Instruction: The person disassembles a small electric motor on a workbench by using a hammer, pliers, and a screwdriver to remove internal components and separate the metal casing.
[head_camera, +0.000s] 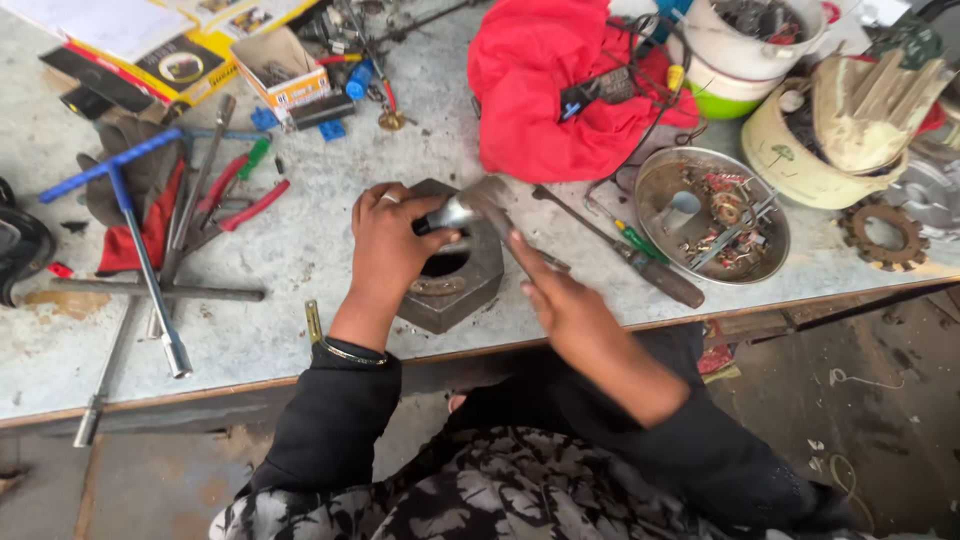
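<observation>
A big grey hexagonal metal block (455, 290) with a round hole sits on the worn workbench (300, 330) near its front edge. My left hand (388, 245) rests on the block's left top and grips a small shiny metal cylinder (452, 213) over the hole. My right hand (560, 295) is blurred just right of the block and holds a hammer (492, 198) whose head is above the cylinder.
A long screwdriver (640, 258) lies right of the block, beside a round metal pan of small parts (712, 213). A red cloth (560, 90), buckets (750, 50), a gear (885, 235), red-handled pliers (240, 205), a blue T-wrench (135, 235) and boxes (280, 70) surround them.
</observation>
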